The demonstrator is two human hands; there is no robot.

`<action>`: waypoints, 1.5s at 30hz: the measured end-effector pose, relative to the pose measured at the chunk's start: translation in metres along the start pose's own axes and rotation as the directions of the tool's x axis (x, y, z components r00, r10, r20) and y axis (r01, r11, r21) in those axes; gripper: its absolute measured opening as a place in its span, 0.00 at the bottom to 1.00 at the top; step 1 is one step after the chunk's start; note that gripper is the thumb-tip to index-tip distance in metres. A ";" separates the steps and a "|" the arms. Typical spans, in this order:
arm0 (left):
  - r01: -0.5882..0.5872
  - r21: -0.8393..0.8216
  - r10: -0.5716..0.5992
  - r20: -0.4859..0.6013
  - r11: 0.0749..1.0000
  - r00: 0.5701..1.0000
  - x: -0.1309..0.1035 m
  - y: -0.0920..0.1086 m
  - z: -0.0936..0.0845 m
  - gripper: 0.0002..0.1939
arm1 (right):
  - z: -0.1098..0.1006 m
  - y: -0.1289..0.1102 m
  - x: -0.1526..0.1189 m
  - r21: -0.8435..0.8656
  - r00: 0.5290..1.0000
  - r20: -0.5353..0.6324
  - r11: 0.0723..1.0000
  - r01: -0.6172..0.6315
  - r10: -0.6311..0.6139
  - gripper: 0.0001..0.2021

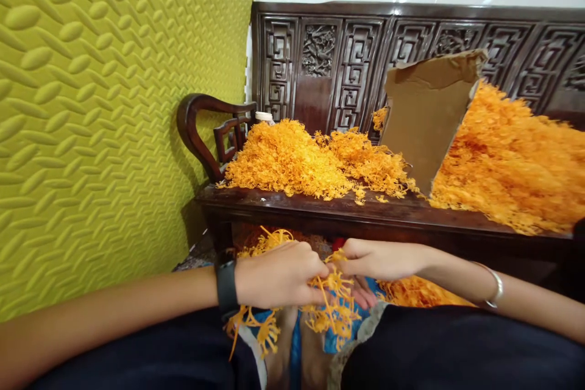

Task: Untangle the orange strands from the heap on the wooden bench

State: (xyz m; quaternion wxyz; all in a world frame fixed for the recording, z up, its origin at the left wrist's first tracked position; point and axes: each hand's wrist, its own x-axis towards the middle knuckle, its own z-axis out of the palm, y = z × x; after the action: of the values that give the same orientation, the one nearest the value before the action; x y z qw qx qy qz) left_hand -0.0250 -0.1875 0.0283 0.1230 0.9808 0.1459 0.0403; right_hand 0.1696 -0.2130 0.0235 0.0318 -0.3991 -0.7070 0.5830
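Note:
My left hand (283, 274), with a dark band at its wrist, is closed around several stringy orange plastic pieces (336, 304) above my lap. Close beside it on the right, my right hand (370, 262) pinches at the same cluster, its lower fingers partly behind the pieces. Some strands hang below both hands, and more stick up behind my left hand. On the dark wooden bench (292, 200) lies a loose heap of similar orange pieces (287, 161).
A cardboard sheet (423, 116) stands on the bench, with a larger orange heap (525, 158) to its right. A yellow-green textured mat (114, 103) rises at the left beside the curved armrest (189, 122). More orange pieces (420, 292) lie below the bench.

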 end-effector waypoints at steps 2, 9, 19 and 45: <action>0.022 0.035 -0.022 0.001 0.999 1.000 0.000 0.002 0.000 0.15 | 0.001 -0.002 0.004 0.047 0.998 0.061 0.999 0.005 -0.008 0.19; 0.060 0.048 -0.063 0.056 0.997 0.996 0.000 -0.003 -0.001 0.09 | 0.001 -0.003 0.008 0.093 0.992 0.127 0.996 -0.017 0.005 0.07; 0.131 0.052 -0.134 0.057 0.990 0.989 0.001 -0.002 -0.004 0.13 | -0.009 0.008 0.010 0.323 0.990 0.139 0.943 -0.081 0.037 0.19; 0.085 0.024 -0.087 0.123 0.996 0.989 0.004 -0.012 -0.001 0.09 | -0.007 0.007 0.017 0.002 0.981 0.190 0.999 0.045 -0.045 0.25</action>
State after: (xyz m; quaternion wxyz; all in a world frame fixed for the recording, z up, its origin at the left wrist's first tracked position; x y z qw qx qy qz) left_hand -0.0242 -0.1753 0.0261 0.1244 0.9753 0.1805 -0.0275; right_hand 0.1652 -0.1967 0.0124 -0.0232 -0.3256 -0.7163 0.6168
